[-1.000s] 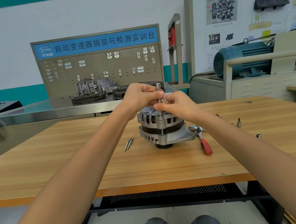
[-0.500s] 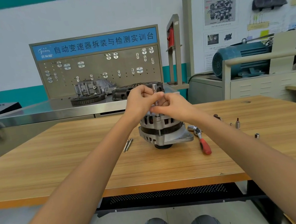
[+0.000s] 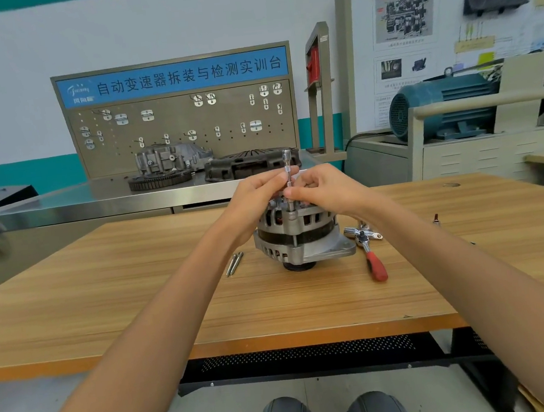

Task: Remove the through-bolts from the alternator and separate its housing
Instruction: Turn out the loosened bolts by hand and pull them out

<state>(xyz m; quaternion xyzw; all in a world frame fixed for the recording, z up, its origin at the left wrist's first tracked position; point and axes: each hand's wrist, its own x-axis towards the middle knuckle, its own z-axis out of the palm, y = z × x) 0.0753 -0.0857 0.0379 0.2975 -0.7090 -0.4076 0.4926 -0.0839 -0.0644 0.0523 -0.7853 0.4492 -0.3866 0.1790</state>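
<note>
Room: a workshop is showing behind, with a pegboard [image 3: 182, 128] and a blue motor [image 3: 441, 104]
Surface: the wooden surface [image 3: 106, 307] is carrying the alternator [image 3: 297, 233] at its middle
Left hand: the left hand [image 3: 256, 194] is pinching the upright socket extension [image 3: 288, 177]; its grip is closing on the shaft
Right hand: the right hand [image 3: 326, 190] is pinching the same extension lower down
Removed bolts: two bolts [image 3: 234, 263] are lying just left of the alternator
Ratchet: a red-handled ratchet [image 3: 371, 255] is lying at its right
</note>
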